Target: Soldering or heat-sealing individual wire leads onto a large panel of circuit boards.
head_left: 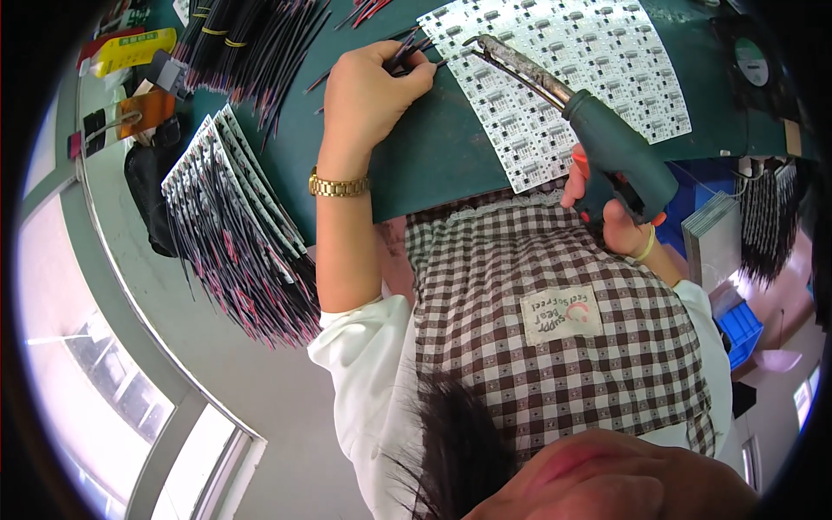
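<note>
Between the fingers and thumb of my left hand [373,97] are a few thin dark wires [404,57]; the fingers are closed on them, just beside the left edge of a white circuit board panel [652,91]. Rows of small dark components cover that panel, which lies on the green work surface [433,143]. My right hand [620,229] is wrapped around the dark green handle of a soldering gun [617,139]. Its metal tip points up and left over the panel; whether it touches cannot be told. The gun hides part of my right hand.
A large bundle of dark wires [251,56] lies at the back left. Stacked panels with attached wires [234,212] overhang the left table edge. A yellow bottle [134,52] stands far left. At right are grey panels [715,238], hanging dark wires [767,225] and a blue crate [743,334].
</note>
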`<act>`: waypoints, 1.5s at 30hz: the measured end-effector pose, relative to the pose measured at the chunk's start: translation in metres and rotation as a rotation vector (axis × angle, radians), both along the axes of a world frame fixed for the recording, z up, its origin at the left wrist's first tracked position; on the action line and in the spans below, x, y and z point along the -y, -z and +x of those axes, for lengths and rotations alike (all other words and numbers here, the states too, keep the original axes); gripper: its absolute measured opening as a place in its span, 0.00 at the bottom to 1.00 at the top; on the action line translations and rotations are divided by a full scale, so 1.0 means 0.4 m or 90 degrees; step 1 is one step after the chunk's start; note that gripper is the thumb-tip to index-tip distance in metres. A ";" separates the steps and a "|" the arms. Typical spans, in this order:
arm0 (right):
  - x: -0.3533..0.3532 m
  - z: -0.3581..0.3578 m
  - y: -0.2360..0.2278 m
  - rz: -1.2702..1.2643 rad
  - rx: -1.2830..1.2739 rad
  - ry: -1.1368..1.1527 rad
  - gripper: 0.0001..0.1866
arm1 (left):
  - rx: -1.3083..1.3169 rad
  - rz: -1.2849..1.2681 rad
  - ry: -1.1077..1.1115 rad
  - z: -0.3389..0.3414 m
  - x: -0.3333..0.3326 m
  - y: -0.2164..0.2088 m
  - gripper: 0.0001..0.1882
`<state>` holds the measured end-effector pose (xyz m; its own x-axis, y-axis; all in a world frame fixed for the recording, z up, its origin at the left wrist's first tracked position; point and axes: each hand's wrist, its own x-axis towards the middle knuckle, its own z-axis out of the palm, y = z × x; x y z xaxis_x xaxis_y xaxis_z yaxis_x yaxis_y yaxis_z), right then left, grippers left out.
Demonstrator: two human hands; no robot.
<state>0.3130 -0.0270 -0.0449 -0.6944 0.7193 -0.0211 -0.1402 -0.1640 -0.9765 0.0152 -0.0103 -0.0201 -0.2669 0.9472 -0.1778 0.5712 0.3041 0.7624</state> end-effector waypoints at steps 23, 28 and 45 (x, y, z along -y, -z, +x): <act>-0.037 0.014 0.006 0.135 0.115 -0.082 0.28 | -0.001 -0.054 0.149 -0.029 -0.063 -0.035 0.07; -0.020 0.006 -0.007 0.012 0.092 -0.062 0.31 | 0.001 -0.050 0.136 -0.032 -0.058 -0.031 0.07; -0.006 0.050 -0.034 0.077 -0.057 0.077 0.28 | -0.084 0.319 -0.204 0.012 0.067 -0.123 0.06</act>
